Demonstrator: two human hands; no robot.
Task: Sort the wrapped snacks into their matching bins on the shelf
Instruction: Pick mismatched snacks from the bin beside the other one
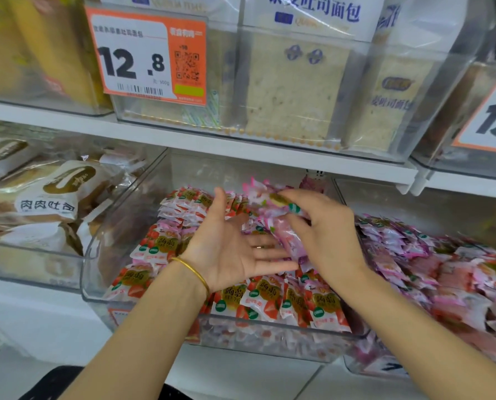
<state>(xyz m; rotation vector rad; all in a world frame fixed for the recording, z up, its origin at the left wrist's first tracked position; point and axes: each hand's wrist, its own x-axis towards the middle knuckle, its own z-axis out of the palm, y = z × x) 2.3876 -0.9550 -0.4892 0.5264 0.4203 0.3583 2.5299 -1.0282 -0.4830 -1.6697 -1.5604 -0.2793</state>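
the white shelf board (183, 140) runs across the view, with clear bins above and below it. under it, the clear plastic middle bin (96, 284) holds a heap of small red-and-white strawberry-print snack packets (284, 304). the clear plastic right bin (353, 366) just beside it holds a heap of small pink-and-purple snack packets (414, 246). to the left, a clear bin of brown-and-white bread packs (47, 197) has no part in this step.

the left hand (229, 249) lies flat, palm up with straight fingers, above the red heap and holds nothing. its fingertips reach the lower end of the bundle, though contact is unclear. the right hand (324, 235) curls fingers and thumb round a bundle of pink-and-purple packets (272, 223), held over the back right of the middle bin. these look like strays that belong one bin over.

the packets look light, soft and crinkly. their glossy film probably slides easily, so a loose handful could shed one or two into the red heap. the safest hold seems to be round the bundle's middle, with the flat left palm beneath as a tray. a firm squeeze should do; the filling may crush.

a thin gold bangle (194, 272) circles the left wrist, and a slim ring (259, 247) sits on one finger.
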